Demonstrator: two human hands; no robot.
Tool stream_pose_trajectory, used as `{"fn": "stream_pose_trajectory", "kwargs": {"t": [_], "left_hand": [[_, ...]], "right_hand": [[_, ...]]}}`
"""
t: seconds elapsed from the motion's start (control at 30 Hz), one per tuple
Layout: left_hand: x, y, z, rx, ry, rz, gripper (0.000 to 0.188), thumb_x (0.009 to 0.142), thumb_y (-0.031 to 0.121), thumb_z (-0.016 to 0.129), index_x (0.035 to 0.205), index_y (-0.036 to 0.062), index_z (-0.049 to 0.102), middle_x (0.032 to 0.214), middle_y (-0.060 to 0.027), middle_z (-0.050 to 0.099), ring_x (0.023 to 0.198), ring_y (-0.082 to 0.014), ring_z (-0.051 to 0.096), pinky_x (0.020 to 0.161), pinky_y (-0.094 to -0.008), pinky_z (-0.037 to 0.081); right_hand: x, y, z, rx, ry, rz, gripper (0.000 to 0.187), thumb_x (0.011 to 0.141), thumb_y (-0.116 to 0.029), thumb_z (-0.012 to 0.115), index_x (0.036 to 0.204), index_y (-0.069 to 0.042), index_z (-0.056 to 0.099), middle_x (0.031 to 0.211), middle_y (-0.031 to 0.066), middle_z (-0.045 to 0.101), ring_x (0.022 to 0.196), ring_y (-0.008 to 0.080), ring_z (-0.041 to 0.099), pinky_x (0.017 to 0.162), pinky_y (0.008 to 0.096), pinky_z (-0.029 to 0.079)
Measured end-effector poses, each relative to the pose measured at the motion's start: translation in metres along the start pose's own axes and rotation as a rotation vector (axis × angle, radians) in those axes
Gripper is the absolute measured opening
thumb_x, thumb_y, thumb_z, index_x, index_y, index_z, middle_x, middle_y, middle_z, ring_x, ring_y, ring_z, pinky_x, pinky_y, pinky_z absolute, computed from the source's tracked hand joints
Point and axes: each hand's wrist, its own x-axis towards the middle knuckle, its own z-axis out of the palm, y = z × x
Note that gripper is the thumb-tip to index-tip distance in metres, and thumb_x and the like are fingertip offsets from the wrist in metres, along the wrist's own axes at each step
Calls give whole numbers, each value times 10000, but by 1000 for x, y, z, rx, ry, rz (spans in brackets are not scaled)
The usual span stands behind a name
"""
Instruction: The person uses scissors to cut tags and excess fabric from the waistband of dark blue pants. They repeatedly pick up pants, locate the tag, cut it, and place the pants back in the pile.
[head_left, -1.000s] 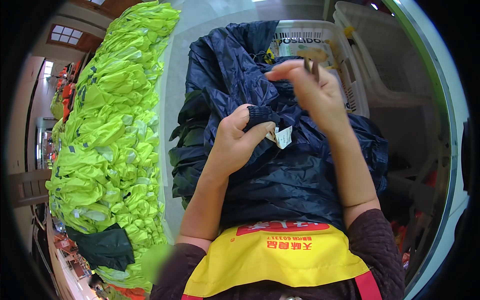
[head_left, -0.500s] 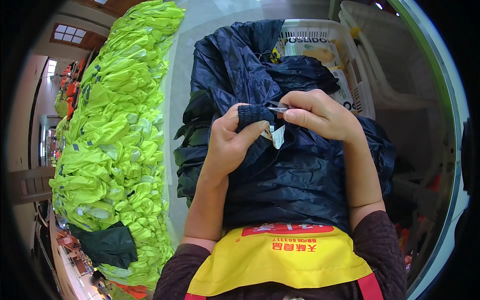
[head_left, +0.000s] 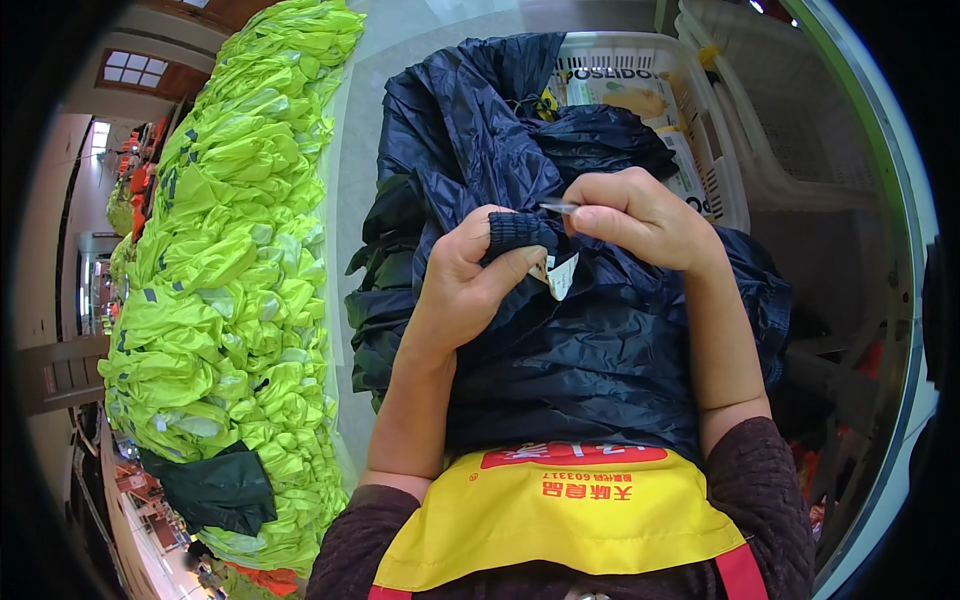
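Navy garment: cuff gripped at left, pointed tool held at right

Head view. The navy garment (head_left: 580, 370) is of thin, shiny fabric, heavily creased, and lies in loose folds below, beyond and between both hands, reaching down to the yellow apron (head_left: 550, 520). Its ribbed cuff (head_left: 518, 232) is gathered and lies in the grip of the left hand (head_left: 465, 275). A small white label (head_left: 563, 278) with dark print projects just right of the left thumb tip, bent and tilted.

Left hand: closed, thumb on the near side of the cuff, fingers curled at its far side; how far they reach inside cannot be told.

Right hand: the right hand (head_left: 645, 225) is closed in a pinch, thumb against curled fingers, on a slim pointed metal tool (head_left: 560, 208). The tip points left, just beside the cuff's right end; contact cannot be confirmed. Whether the tool has one blade or two is hidden.

Surroundings: a white slotted plastic basket (head_left: 718, 130) stands beyond the right hand. A heap of fluorescent yellow-green garments (head_left: 240, 230) lies well left of the left hand.
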Motion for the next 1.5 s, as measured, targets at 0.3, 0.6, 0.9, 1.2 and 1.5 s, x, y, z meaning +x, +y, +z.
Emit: {"fn": "stream_pose_trajectory", "kwargs": {"t": [0.3,0.6,0.9,1.2,1.5], "left_hand": [[1,-2,3,35,-51,25,148,807,-12,636,955,-9,624,888,-17,587,819,-94,553,752,-230,432],[0,-1,5,-4,-58,-9,141,801,-10,643,939,-3,612,853,-20,562,786,-101,539,711,-240,433],[0,-5,-5,164,-190,24,216,798,-6,650,1006,5,594,901,1,592,828,-66,539,740,-221,433],[-2,-1,-3,3,-141,-85,99,788,11,644,873,-15,600,838,-22,546,762,-103,523,690,-248,430],[-3,-1,1,-38,-69,-86,118,784,8,654,889,-8,604,869,-9,558,796,-80,529,726,-224,424]], "right_hand": [[3,-3,8,-81,-71,-40,431,922,-401,491,851,7,608,593,97,526,535,213,525,509,316,405],[3,3,8,-60,-63,-40,435,922,-413,480,821,-3,586,581,87,509,525,213,509,510,326,400],[5,3,15,-168,-39,-127,433,919,-407,483,811,-2,592,592,120,522,546,267,538,526,351,418],[6,10,18,162,257,1,330,928,-290,486,809,1,586,635,20,471,600,129,452,574,263,392],[11,-7,47,70,457,-32,172,804,-178,695,852,-18,655,609,-10,531,578,51,441,536,211,373]]}}
